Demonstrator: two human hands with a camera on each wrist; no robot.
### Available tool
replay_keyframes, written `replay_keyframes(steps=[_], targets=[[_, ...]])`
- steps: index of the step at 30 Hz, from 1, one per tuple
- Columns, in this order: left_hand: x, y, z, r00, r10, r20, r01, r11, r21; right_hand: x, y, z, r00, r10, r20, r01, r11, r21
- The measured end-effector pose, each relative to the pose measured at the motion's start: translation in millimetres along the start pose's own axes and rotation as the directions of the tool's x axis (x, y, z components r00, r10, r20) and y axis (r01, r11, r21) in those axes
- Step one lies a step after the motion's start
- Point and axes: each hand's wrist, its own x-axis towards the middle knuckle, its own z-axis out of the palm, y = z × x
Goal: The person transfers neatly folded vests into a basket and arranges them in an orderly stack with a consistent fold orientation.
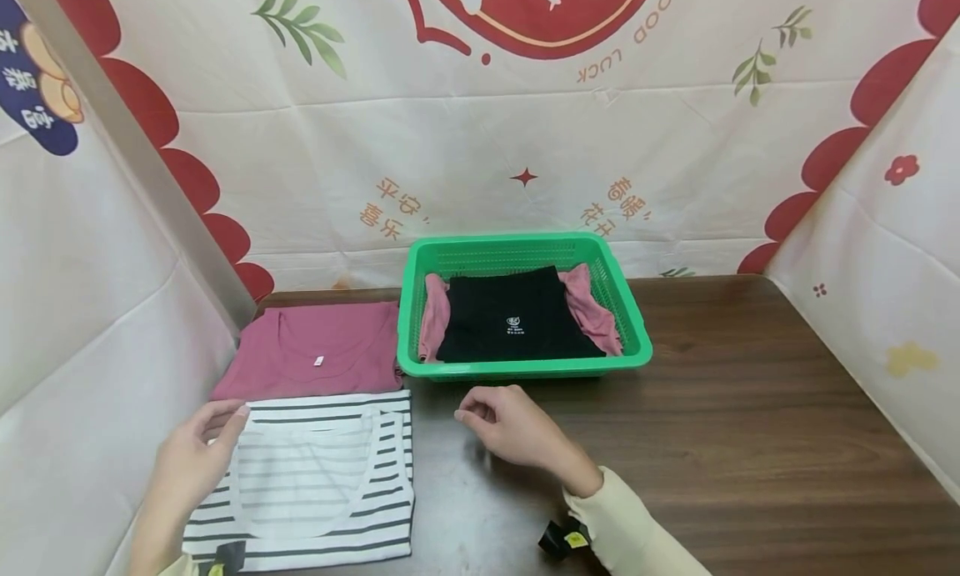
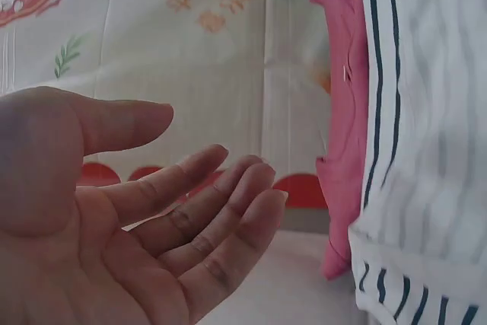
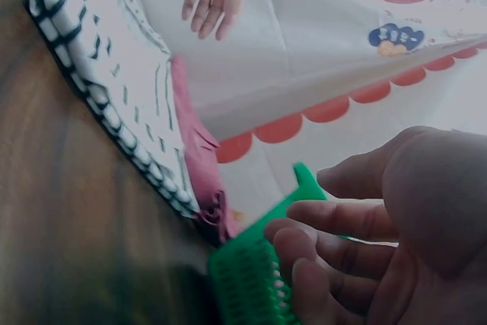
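A striped white-and-black top (image 1: 390,522) lies flat and folded at the front left, its wide neckline facing up. Above its left edge hovers my left hand (image 1: 197,455), fingers relaxed and holding nothing; the left wrist view shows the left palm (image 2: 114,249) bare. Behind the striped top lies a folded dark pink shirt (image 1: 330,343) with a small white label. My right hand (image 1: 510,426) hangs loosely curled in front of the green basket (image 1: 525,368), with nothing in it. Inside the basket, a folded black garment (image 1: 487,318) with a white print rests over a pink garment (image 1: 592,309).
The brown wooden table (image 1: 735,409) extends to the right of the basket. Printed white cloth (image 1: 465,142) hangs at the back and both sides. Black straps with a yellow mark (image 1: 576,540) sit at the wrists.
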Motion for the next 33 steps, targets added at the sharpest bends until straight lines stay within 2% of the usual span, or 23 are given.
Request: replay_keyframes(steps=[5,8,14,19,23,25,30,33], targets=[[5.8,-11.2,-4.9,0.997,-0.074,0.038,0.073,0.997,0.028,1.5,0,15,0.998,0.042,0.055,-0.044,0.999,0.032],[9.4,-17.2,-6.1,0.989,-0.133,0.065,0.131,0.991,0.032,2.2,1,21,0.993,0.087,0.079,-0.092,0.994,0.063],[16.3,-33.0,-7.5,0.966,-0.242,0.084,0.239,0.970,0.053,5.7,-1,34,0.979,0.168,0.113,-0.181,0.977,0.112],[20.4,-48.3,-10.6,0.952,-0.287,0.108,0.283,0.958,0.047,11.3,-6,45,0.969,0.212,0.126,-0.227,0.967,0.119],[24.7,-58.5,-12.5,0.930,-0.335,0.149,0.334,0.942,0.035,16.5,-10,51,0.958,0.251,0.141,-0.268,0.956,0.122],[25.9,-62.5,-12.6,0.921,-0.355,0.158,0.353,0.935,0.040,18.9,-13,54,0.951,0.271,0.147,-0.289,0.950,0.120],[24.8,-70.7,-12.8,0.921,-0.350,0.170,0.338,0.936,0.095,24.9,-18,63,0.936,0.315,0.160,-0.331,0.940,0.083],[24.9,-72.8,-12.6,0.913,-0.363,0.188,0.345,0.931,0.121,27.8,-20,69,0.926,0.342,0.160,-0.355,0.933,0.060]])
